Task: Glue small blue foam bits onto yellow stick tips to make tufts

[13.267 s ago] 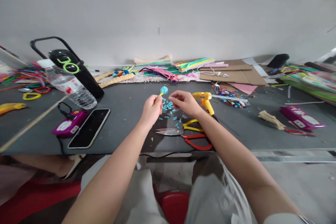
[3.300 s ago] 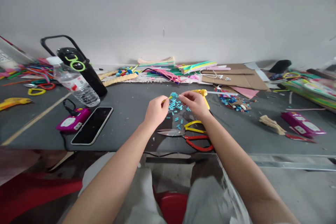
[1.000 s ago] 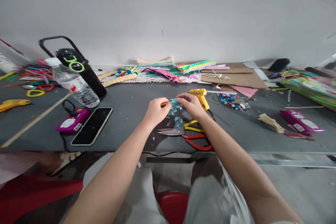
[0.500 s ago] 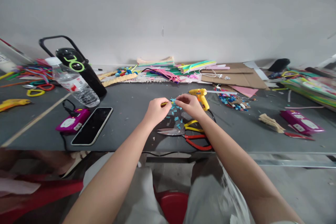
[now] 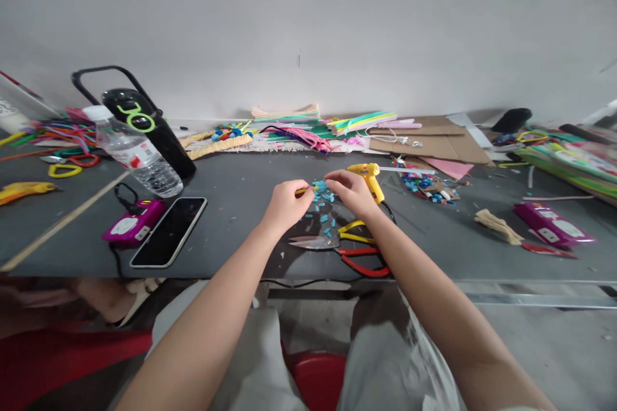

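My left hand [image 5: 289, 203] is closed in a pinch on a thin yellow piece, mostly hidden by the fingers. Just to its right, my right hand [image 5: 354, 192] hovers over small blue pieces [image 5: 324, 196], its thumb and forefinger slightly apart with nothing visible between them. More blue bits are scattered on the dark table [image 5: 241, 205] between and below the hands. Scissors [image 5: 315, 242] with one yellow and one red handle lie in front, partly under my right forearm. Behind my right hand rests a yellow glue gun [image 5: 370, 178] with a clear stick in it.
Left stand a clear water bottle [image 5: 139, 157], a black flask [image 5: 164, 135], a phone [image 5: 169, 232] and a purple power block [image 5: 134, 223]. Colourful pipe cleaners [image 5: 308, 135] and cardboard [image 5: 434, 138] line the back. Another purple block [image 5: 553, 225] sits right. Someone's foot [image 5: 139, 295] shows lower left.
My right hand has drawn slightly right, away from my left hand, and its fingertips have parted. My left hand stays nearly still. At lower left, the other person's leg has shifted.
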Motion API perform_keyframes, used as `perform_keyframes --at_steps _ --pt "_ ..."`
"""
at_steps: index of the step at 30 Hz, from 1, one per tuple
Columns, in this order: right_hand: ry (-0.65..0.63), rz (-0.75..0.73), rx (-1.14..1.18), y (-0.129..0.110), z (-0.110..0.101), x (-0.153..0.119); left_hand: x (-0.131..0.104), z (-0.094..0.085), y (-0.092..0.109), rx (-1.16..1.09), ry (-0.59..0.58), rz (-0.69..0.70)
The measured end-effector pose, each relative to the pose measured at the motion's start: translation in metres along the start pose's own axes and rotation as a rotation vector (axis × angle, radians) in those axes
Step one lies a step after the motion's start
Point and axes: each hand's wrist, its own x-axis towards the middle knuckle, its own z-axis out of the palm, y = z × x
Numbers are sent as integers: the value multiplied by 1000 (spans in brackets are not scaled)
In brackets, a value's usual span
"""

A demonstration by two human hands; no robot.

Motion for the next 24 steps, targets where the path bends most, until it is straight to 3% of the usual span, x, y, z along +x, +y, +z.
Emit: perform_keyframes --at_steps 8,24 --pt "-74 -15 5 2 5 -2 0 2 0 -13 -14 29" --pt "-62 -3 -1 3 6 -1 0 1 0 -1 -20 26"
